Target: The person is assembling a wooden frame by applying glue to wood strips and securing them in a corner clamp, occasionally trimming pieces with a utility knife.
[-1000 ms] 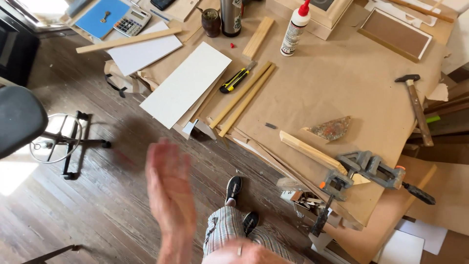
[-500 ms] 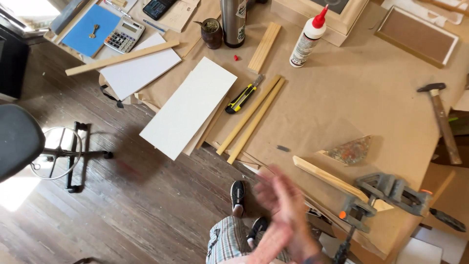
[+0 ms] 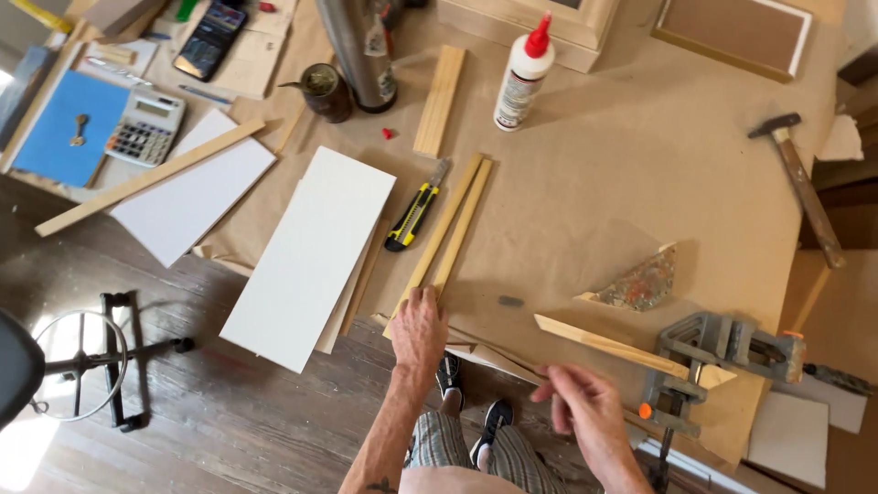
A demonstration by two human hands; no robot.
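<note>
The left hand (image 3: 419, 331) rests fingers-down on the near ends of two long pale wooden strips (image 3: 450, 236) lying side by side by the near edge of the paper-covered workbench (image 3: 594, 201), gripping nothing. The right hand (image 3: 585, 404) hovers loosely open near a pale strip held in a grey metal corner clamp (image 3: 722, 352). Lifting both strips together looks best done by pinching them at the ends (they may splay). A yellow-black utility knife (image 3: 410, 218) lies just beside them, and a white rectangular board (image 3: 311, 256) overhangs the edge.
</note>
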